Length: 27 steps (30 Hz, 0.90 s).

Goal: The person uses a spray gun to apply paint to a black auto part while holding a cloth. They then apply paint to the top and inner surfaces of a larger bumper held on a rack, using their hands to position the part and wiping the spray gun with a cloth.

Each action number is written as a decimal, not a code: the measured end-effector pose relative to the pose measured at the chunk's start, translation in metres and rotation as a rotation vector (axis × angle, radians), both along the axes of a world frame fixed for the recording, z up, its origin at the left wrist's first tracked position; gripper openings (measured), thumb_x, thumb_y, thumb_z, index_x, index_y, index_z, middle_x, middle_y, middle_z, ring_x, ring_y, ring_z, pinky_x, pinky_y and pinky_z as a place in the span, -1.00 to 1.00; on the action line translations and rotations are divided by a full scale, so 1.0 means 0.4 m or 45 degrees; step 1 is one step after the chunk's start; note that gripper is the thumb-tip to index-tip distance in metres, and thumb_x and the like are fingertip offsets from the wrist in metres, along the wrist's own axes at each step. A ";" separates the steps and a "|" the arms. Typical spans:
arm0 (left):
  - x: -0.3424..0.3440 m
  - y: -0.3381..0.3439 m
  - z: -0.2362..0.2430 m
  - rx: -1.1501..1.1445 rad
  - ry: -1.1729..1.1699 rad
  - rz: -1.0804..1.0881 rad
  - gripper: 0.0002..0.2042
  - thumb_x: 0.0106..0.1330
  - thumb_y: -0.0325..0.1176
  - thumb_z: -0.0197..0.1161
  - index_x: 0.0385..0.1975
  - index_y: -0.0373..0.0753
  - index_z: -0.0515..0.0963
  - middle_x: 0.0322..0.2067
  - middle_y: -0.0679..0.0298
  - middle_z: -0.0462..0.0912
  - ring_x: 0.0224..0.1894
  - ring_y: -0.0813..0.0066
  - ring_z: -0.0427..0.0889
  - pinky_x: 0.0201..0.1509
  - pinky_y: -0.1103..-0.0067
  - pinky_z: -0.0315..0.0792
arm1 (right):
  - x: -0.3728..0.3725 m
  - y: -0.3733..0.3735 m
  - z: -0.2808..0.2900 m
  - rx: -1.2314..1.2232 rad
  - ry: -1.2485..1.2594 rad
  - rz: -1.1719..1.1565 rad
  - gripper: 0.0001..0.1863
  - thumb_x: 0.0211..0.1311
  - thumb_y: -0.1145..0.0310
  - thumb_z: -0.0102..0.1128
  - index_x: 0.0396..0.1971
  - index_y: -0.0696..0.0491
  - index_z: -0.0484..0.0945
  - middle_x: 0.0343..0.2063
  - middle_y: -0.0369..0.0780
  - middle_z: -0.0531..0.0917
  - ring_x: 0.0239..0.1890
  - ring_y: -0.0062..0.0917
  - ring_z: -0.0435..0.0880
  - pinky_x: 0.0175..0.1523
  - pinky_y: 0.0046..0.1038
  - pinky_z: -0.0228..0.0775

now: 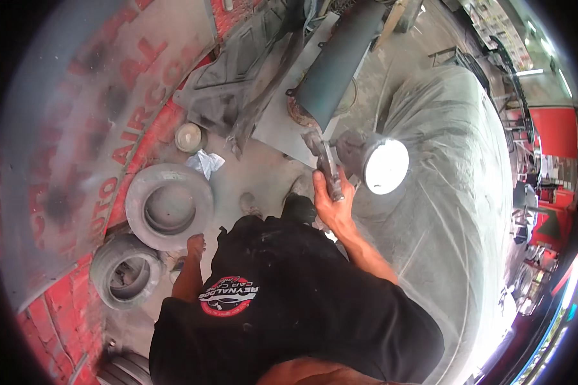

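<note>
right hand [336,204] around spray gun [328,169], left hand [197,246] in loose fist near tire [137,206]

Daylight glares along the lower right, washing out the edge of the translucent grey plastic sheet [443,212]. The round white face of the dark spray gun's cup [386,167] is overexposed into a flat disc. Slim white ceiling tubes [530,72] shine at upper right. Soft shadow fills the grey, dust-coated rubber tyre [138,205]. The faded, red-lettered grey sign panel [77,141] looks hazy; fisheye curvature bends the borders into black corners.
</note>
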<state>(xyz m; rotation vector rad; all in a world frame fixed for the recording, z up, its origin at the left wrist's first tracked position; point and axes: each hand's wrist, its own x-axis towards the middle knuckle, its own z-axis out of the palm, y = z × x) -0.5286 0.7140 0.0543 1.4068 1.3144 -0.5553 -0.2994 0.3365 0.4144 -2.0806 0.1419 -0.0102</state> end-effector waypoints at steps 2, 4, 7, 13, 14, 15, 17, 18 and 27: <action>0.042 0.020 -0.006 -0.001 0.014 -0.128 -0.77 0.25 -0.22 0.15 -0.24 -0.21 0.57 -0.48 0.33 0.54 -0.48 0.49 0.52 -0.49 0.51 0.36 | -0.019 0.006 -0.024 -0.023 -0.070 -0.034 -0.70 0.26 0.27 0.25 -0.20 0.21 0.54 -0.56 -0.17 0.58 -0.51 -0.49 0.55 -0.36 -0.39 0.41; 0.072 0.019 -0.014 0.029 -0.035 -0.269 -0.76 0.27 -0.22 0.17 -0.19 -0.21 0.58 -0.41 0.30 0.58 -0.42 0.46 0.56 -0.45 0.46 0.40 | -0.028 0.030 -0.028 -0.120 -0.268 -0.030 -0.70 0.25 0.30 0.25 -0.14 0.19 0.55 -0.55 -0.19 0.58 -0.49 -0.54 0.53 -0.32 -0.43 0.41; 0.132 -0.017 -0.025 -0.061 -0.205 -0.231 -0.73 0.30 -0.18 0.19 -0.15 -0.23 0.58 -0.38 0.31 0.59 -0.41 0.48 0.57 -0.44 0.49 0.42 | -0.010 0.055 -0.016 -0.139 -0.210 0.090 -0.67 0.22 0.28 0.28 -0.13 0.19 0.56 -0.49 -0.09 0.60 -0.44 -0.36 0.56 -0.25 -0.35 0.42; 0.246 -0.059 -0.036 -0.206 -0.247 -0.328 -0.72 0.32 -0.19 0.19 -0.17 -0.27 0.59 -0.41 0.32 0.58 -0.43 0.55 0.55 -0.47 0.59 0.39 | -0.006 0.009 0.001 -0.262 -0.271 0.214 -0.68 0.18 0.28 0.30 -0.15 0.18 0.59 -0.37 0.00 0.65 -0.30 -0.11 0.62 -0.18 -0.22 0.43; 0.247 -0.057 -0.035 -0.209 -0.243 -0.330 -0.72 0.32 -0.19 0.19 -0.17 -0.27 0.59 -0.41 0.32 0.58 -0.43 0.55 0.55 -0.47 0.59 0.39 | -0.018 -0.012 0.003 -0.272 -0.233 0.185 -0.68 0.19 0.28 0.29 -0.15 0.18 0.59 -0.37 0.00 0.65 -0.30 -0.11 0.62 -0.17 -0.22 0.43; 0.263 -0.064 -0.024 -0.186 -0.259 -0.353 -0.73 0.33 -0.18 0.18 -0.20 -0.28 0.59 -0.45 0.33 0.56 -0.47 0.56 0.53 -0.48 0.58 0.38 | -0.034 -0.041 0.004 -0.289 -0.196 0.142 -0.69 0.19 0.27 0.28 -0.16 0.17 0.59 -0.37 0.01 0.65 -0.29 -0.10 0.61 -0.17 -0.22 0.43; 0.274 -0.066 -0.014 -0.166 -0.271 -0.377 -0.72 0.33 -0.18 0.18 -0.23 -0.28 0.59 -0.49 0.33 0.55 -0.50 0.56 0.51 -0.50 0.57 0.37 | -0.088 -0.092 0.010 -0.448 -0.161 0.093 -0.69 0.20 0.27 0.27 -0.16 0.17 0.59 -0.39 0.01 0.64 -0.32 -0.12 0.61 -0.18 -0.23 0.42; 0.277 -0.063 -0.012 -0.126 -0.278 -0.483 -0.73 0.33 -0.18 0.16 -0.27 -0.28 0.59 -0.52 0.34 0.53 -0.53 0.55 0.49 -0.51 0.55 0.36 | -0.124 -0.122 0.002 -0.470 -0.049 0.033 -0.63 0.22 0.23 0.28 -0.09 0.17 0.58 -0.42 -0.02 0.63 -0.35 -0.16 0.60 -0.18 -0.23 0.43; 0.264 0.013 -0.057 0.215 -0.501 -1.493 -0.68 0.27 -0.18 0.04 -0.50 -0.31 0.59 -0.60 0.13 0.55 -0.52 0.34 0.56 -0.39 0.35 0.44 | -0.332 -0.155 -0.093 -0.489 -0.151 -0.323 -0.48 0.25 0.10 0.26 0.03 0.21 0.51 -0.51 -0.14 0.61 -0.44 -0.44 0.63 -0.28 -0.36 0.47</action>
